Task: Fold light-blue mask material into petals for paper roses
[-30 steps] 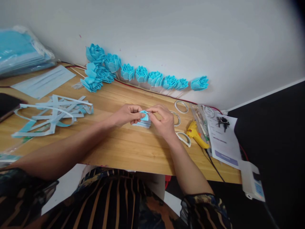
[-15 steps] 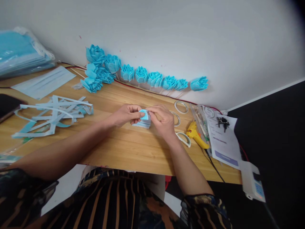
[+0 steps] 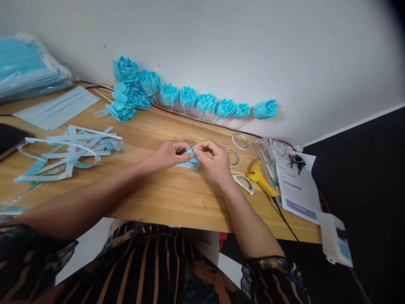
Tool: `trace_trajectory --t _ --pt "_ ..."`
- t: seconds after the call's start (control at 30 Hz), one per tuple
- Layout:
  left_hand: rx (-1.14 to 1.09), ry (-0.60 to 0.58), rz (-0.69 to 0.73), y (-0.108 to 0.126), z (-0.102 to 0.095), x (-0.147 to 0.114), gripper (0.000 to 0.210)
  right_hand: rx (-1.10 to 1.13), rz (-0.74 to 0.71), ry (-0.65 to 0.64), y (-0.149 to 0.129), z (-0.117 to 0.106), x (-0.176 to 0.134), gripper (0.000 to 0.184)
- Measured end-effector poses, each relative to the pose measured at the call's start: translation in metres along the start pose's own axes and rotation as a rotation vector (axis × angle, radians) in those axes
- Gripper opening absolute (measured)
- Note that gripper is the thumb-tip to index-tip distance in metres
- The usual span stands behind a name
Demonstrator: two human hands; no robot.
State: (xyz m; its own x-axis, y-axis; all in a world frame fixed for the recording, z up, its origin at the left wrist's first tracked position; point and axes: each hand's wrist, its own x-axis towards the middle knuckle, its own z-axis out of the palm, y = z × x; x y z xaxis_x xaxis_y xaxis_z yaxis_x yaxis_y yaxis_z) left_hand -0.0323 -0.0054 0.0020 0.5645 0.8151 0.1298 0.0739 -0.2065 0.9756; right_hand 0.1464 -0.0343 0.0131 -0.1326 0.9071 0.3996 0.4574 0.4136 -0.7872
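Pale strips (image 3: pixel 71 147) lie tangled on the wooden table (image 3: pixel 152 198), well left of the small blue piece (image 3: pixel 190 150). The left hand (image 3: pixel 167 153), just left of this piece, pinches it between thumb and bent fingers. Blue flowers (image 3: pixel 187 98) lean on the wall (image 3: pixel 218 46) behind the piece. The right hand (image 3: pixel 218 158), just right of it, grips its edge with thumb and forefinger pressed together. Farther right of the piece lies a yellow glue gun (image 3: pixel 262 180).
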Motion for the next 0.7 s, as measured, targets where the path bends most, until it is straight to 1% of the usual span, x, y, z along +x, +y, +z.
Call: trace_trajectory --t 0.13,0.23,0.4,0.57,0.7 --pt "-0.041 -0.019 -0.037 -0.001 -0.002 0.001 0.030 -0.165 -0.215 0.045 0.001 0.000 -0.001 0.008" --pt "-0.100 -0.035 -0.105 -0.002 -0.004 0.002 0.029 -0.216 -0.312 0.045 0.003 -0.001 0.000 0.010" --pt "-0.185 -0.027 -0.166 -0.001 -0.006 0.002 0.028 -0.268 -0.381 0.033 0.006 -0.004 0.002 0.015" --pt "-0.253 -0.002 -0.173 -0.002 -0.007 0.003 0.029 -0.275 -0.460 0.029 0.009 -0.005 0.002 0.024" --pt "-0.280 0.001 -0.173 -0.004 -0.006 0.003 0.028 -0.279 -0.488 0.035 0.011 -0.004 0.003 0.027"
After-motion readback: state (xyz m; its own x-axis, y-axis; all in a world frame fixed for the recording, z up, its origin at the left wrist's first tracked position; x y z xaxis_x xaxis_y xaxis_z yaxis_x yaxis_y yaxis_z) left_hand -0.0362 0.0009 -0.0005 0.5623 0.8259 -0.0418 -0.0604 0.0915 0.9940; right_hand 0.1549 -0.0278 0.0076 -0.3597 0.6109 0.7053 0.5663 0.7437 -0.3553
